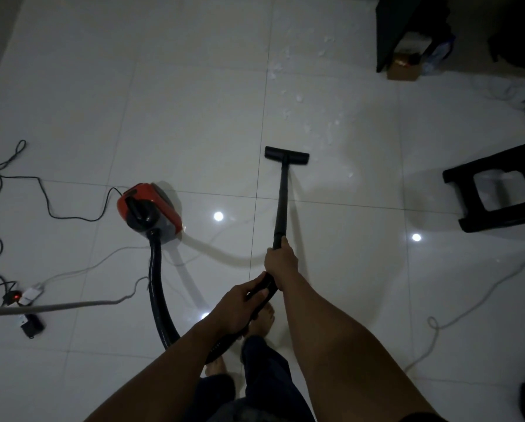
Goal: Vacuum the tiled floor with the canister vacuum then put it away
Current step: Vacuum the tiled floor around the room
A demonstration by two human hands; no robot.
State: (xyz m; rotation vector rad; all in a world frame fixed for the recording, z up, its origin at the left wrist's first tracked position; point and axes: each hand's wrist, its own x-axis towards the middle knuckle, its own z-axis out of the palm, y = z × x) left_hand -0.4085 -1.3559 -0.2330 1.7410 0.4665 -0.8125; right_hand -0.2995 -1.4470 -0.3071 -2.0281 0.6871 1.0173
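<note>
Near centre above the tiled floor (pixel 194 117), the right grip (pixel 281 260) clasps the black wand (pixel 282 202) and the left grip (pixel 240 306) clasps its curved handle (pixel 268 284), floor head (pixel 287 155) flat just short of white scraps (pixel 308 129), red canister vacuum (pixel 150 208) standing left.

Readable text: none in the frame.
Vacuum (pixel 150 208): left of centre; red and black body, no brand or number legible on it.
Box (pixel 402 71): upper right, on the floor; pale marks on its top are too blurred to read.
Bottle (pixel 437 56): upper right, just beside the box; its label is too small and dim to read.
Power strip (pixel 14 297): lower left; a red light shows, no marking legible.
</note>
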